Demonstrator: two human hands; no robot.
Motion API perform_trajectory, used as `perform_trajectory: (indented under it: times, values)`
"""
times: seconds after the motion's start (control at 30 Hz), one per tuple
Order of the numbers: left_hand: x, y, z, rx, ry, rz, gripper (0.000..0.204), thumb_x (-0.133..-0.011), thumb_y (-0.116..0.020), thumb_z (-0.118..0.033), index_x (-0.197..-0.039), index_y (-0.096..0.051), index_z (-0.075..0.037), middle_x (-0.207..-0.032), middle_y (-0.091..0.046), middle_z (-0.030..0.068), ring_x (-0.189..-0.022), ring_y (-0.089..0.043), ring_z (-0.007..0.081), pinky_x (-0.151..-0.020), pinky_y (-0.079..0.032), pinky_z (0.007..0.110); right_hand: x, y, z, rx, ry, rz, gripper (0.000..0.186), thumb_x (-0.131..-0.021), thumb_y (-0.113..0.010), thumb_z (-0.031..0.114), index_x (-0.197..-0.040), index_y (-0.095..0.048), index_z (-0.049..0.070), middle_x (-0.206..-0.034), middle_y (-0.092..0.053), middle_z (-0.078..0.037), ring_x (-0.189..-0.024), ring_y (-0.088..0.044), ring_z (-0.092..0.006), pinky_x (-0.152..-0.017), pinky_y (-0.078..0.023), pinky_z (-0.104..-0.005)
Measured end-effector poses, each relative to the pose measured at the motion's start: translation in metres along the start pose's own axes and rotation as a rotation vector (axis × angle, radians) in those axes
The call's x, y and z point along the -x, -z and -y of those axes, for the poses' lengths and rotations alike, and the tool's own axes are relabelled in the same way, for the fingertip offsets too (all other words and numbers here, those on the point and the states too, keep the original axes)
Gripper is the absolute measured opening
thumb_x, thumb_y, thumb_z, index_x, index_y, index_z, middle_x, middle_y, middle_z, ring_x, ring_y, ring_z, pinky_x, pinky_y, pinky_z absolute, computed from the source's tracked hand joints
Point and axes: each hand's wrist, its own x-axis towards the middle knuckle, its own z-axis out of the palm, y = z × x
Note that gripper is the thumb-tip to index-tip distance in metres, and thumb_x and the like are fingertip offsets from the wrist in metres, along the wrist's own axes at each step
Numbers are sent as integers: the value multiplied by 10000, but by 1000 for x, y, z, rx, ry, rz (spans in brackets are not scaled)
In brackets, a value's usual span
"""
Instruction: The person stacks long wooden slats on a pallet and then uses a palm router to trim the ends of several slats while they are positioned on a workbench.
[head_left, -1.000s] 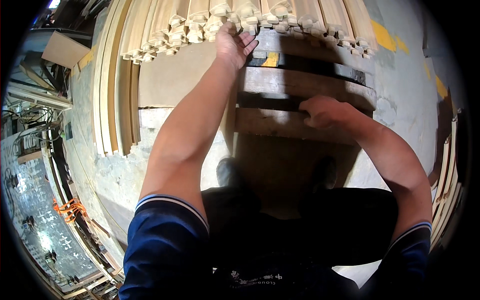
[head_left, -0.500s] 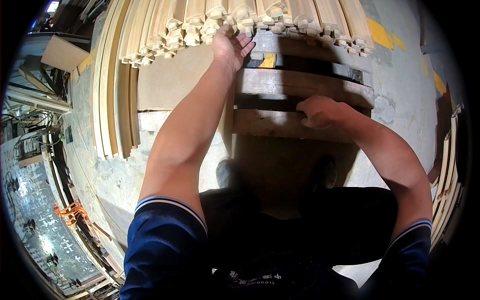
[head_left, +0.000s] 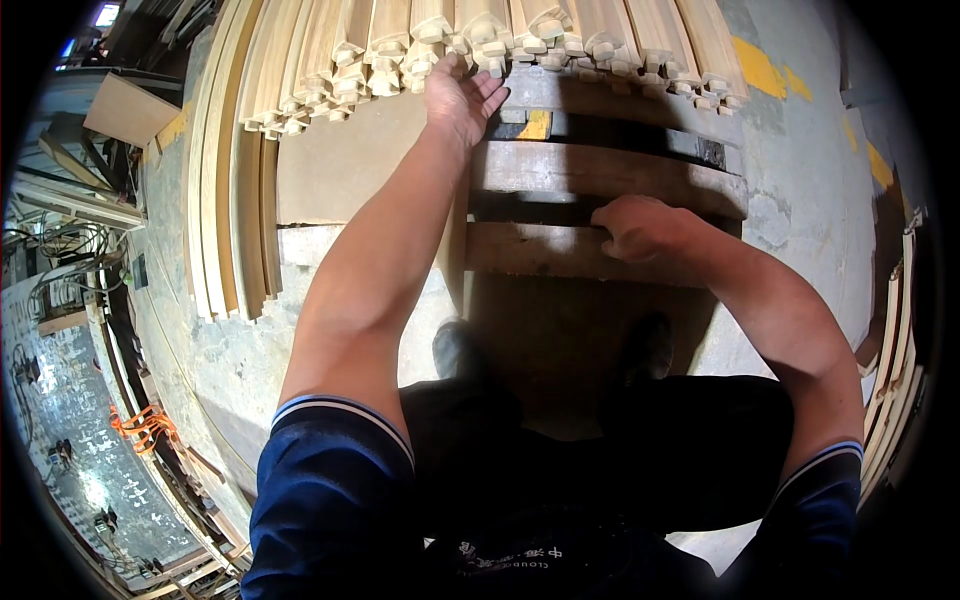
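At the far middle, pale wooden pieces (head_left: 390, 30) with narrow tenon-like ends lie side by side in a stacked row. My left hand (head_left: 463, 100) reaches up to these ends, palm turned upward, fingers stretched out to the right. Its thumb is close against the ends; I cannot tell whether it touches them. Over the near slats of a wooden pallet (head_left: 540, 248), my right hand (head_left: 637, 228) hangs with its fingers curled closed. Whatever those fingers hold, if anything, is hidden. A brown board (head_left: 335, 180) lies flat on the pallet's left part, partly behind my left forearm.
Long wooden strips (head_left: 225, 170) run along the left of the stack. My shoes (head_left: 455, 348) stand just before the pallet. Farther left are cables, an orange strap (head_left: 148, 428) and a brown panel (head_left: 130, 108). More long strips (head_left: 890, 400) lean at the right edge.
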Motion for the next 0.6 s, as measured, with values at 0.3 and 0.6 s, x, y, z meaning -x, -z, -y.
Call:
perform_trajectory:
  times: [0.3,0.6]
  values:
    - [2,-6,10,-17,9,30,436,-1023,-579,-338,-1290,-509,-2,-1169,-577,177,-1022,-633,335,-948,-595,500,-3,-3,-4,8,-13,7,376,-882,-652,199,-1227,-697,59,-1267,-691,-188,-1241,-621,-379,-1046,-494,-469]
    - [-14,3,9,31,6,59,1105,-962,-729,-146,-1602,172,-149,-1313,-556,187,-1073,-630,330,-929,-597,493,5,6,7,7,-48,36,387,-901,-649,192,-1266,-679,69,-1302,-680,-172,-1268,-607,-369,-1067,-481,-468]
